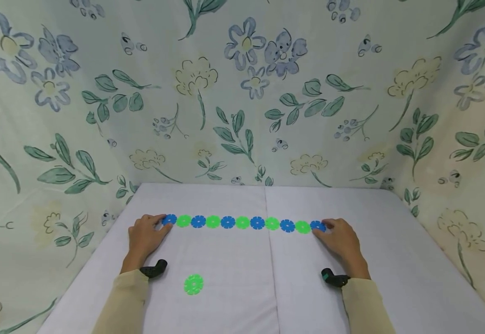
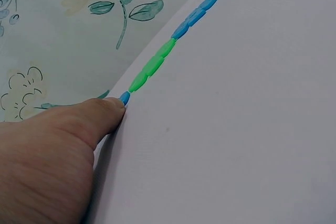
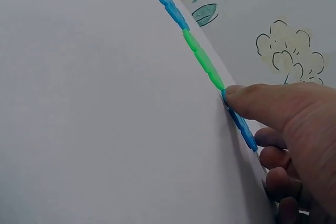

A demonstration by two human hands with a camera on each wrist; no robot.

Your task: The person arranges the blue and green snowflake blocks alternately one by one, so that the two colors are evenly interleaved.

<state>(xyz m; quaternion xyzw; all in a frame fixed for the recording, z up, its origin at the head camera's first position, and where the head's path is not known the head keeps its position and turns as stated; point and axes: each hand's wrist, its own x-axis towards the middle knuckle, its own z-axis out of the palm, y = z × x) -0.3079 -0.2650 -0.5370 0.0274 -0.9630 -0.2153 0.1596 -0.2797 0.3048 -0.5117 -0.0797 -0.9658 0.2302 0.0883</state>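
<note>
A straight row of notched plastic discs, alternating blue and green, runs left to right across the head view; a green disc lies within it. My left hand pinches the blue disc at the left end between thumb and finger. At the opposite end, my right hand pinches another blue disc. Both wrist views show the joined discs nearly edge-on, with the left thumb and right thumb against the end pieces. Whether the row touches the table cannot be told.
One loose green disc lies on the white cloth-covered table, nearer to me and left of the middle. A floral curtain hangs behind the table and along both sides. Each wrist wears a black camera mount.
</note>
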